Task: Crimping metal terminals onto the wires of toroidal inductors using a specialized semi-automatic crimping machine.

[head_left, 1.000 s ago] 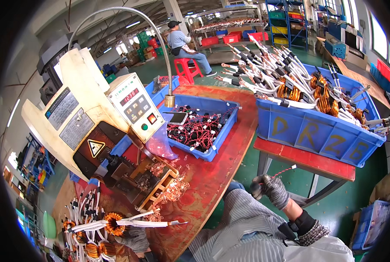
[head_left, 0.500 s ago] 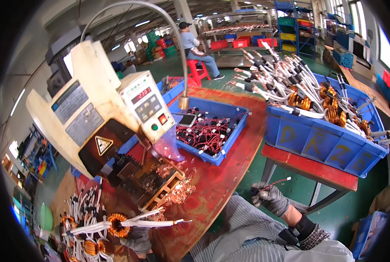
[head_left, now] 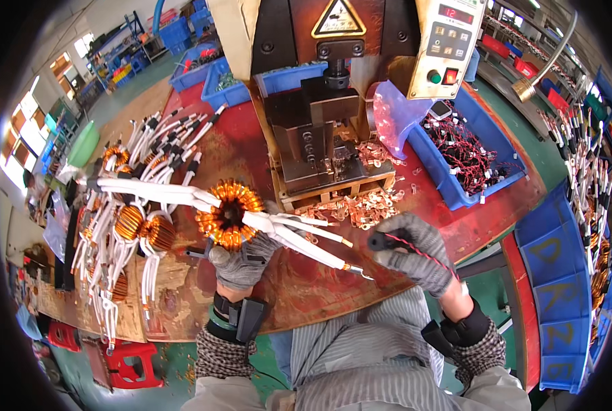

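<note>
My left hand (head_left: 243,264), in a grey work glove, is closed on a copper-wound ring coil (head_left: 229,213). White-sleeved leads (head_left: 157,192) stick out of the coil to both sides, the right-hand ones ending in bare metal tips. Between the gloved fingers of my right hand (head_left: 415,252) is a small black round part (head_left: 376,240) with a thin red-and-black wire trailing toward my wrist. Both hands are above the near part of the red worktable (head_left: 320,291), in front of a press (head_left: 323,130). The lead tips lie a short way left of my right hand.
Loose copper terminals (head_left: 364,207) are heaped before the press. Similar coils (head_left: 129,223) with white leads cover the table's left. A blue bin (head_left: 460,195) of wired black parts sits at right. Beyond the table edge stands a larger blue crate (head_left: 556,294) of coils.
My view has swung left toward the press. My right hand has come up from beside my lap to above the table, with the black part, and is nearer the coil.
</note>
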A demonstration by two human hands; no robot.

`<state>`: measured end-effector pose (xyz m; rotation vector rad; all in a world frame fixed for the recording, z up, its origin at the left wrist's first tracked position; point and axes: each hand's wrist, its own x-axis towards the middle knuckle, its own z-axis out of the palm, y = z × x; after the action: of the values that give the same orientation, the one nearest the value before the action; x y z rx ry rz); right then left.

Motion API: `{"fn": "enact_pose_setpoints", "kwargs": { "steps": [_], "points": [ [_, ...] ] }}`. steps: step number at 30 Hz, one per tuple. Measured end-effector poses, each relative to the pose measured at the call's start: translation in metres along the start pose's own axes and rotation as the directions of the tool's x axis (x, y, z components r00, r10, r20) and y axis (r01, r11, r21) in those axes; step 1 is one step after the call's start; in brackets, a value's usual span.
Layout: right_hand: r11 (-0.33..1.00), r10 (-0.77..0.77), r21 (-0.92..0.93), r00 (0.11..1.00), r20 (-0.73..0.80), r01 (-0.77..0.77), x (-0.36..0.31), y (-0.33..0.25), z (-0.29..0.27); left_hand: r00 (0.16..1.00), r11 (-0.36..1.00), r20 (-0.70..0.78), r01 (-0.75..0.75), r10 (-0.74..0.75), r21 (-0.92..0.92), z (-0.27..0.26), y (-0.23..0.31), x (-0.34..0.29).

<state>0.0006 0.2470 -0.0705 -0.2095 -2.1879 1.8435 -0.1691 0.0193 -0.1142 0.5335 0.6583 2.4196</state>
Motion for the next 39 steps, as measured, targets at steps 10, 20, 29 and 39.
{"fn": "enact_pose_setpoints", "kwargs": {
  "steps": [10, 20, 29, 39],
  "points": [
    [0.972, 0.028, 0.231, 0.997, 0.078, -0.045, 0.010, 0.008, 0.022, 1.000, 0.997, 0.029, 0.005, -0.003, -0.083, -0.015, -0.004, -0.004],
    [0.984, 0.044, 0.172, 0.999, 0.026, -0.048, 0.010, -0.006, 0.021, 1.000, 0.998, 0.011, 0.008, -0.008, -0.061, -0.015, -0.002, -0.007],
    [0.958, -0.203, -0.218, 0.977, -0.058, 0.186, 0.026, -0.014, 0.021, 0.998, 0.997, -0.007, 0.065, -0.065, 0.049, -0.007, 0.000, -0.010],
    [0.754, -0.406, -0.263, 0.741, 0.535, 0.602, 0.055, -0.045, 0.013, 0.954, 0.929, 0.074, 0.261, -0.289, 0.260, -0.007, -0.012, -0.015]
  ]
}}
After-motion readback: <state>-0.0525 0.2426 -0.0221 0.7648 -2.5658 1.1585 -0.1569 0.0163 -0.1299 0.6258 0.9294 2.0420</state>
